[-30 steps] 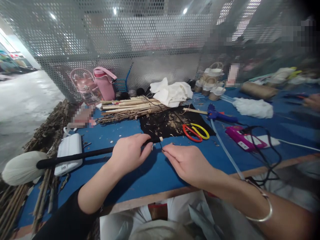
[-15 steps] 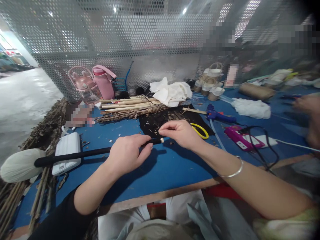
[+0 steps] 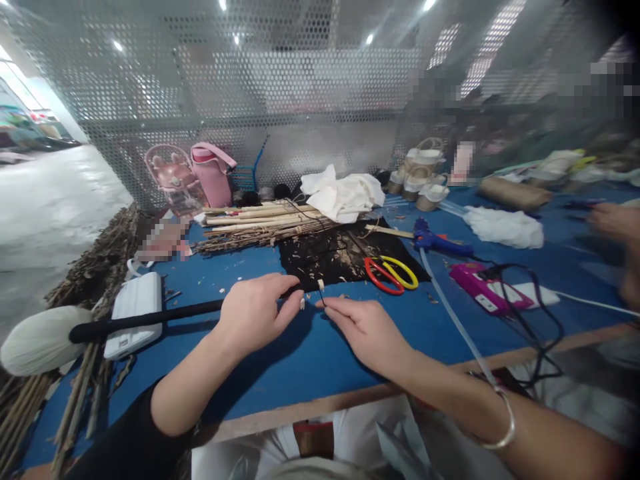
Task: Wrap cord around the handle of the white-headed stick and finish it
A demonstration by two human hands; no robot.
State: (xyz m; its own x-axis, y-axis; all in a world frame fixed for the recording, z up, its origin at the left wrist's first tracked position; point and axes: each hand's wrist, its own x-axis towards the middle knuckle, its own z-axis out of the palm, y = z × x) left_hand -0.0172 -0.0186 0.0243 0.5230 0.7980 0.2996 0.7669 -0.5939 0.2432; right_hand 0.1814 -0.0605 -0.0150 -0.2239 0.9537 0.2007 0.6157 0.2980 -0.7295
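Left hand (image 3: 256, 312): gripping the rod (image 3: 187, 311) near its pale tip (image 3: 321, 284).
Right hand (image 3: 367, 331): pinching a black thread (image 3: 322, 297) just below that tip.
Rod: crossing over the power bank (image 3: 135, 299).
Scissors (image 3: 388, 270): lying partly on the black cloth (image 3: 300, 259), near the glue gun (image 3: 440, 244).

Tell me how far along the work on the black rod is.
Looks done: the black rod is dark along its visible length, nearly to its pale tip. In hand: the left hand grips the rod near that end; the right hand pinches a thin black strand by the tip. Seemingly left: that strand stands off the rod, unfastened. Whether the bare tip needs covering, I can't tell.
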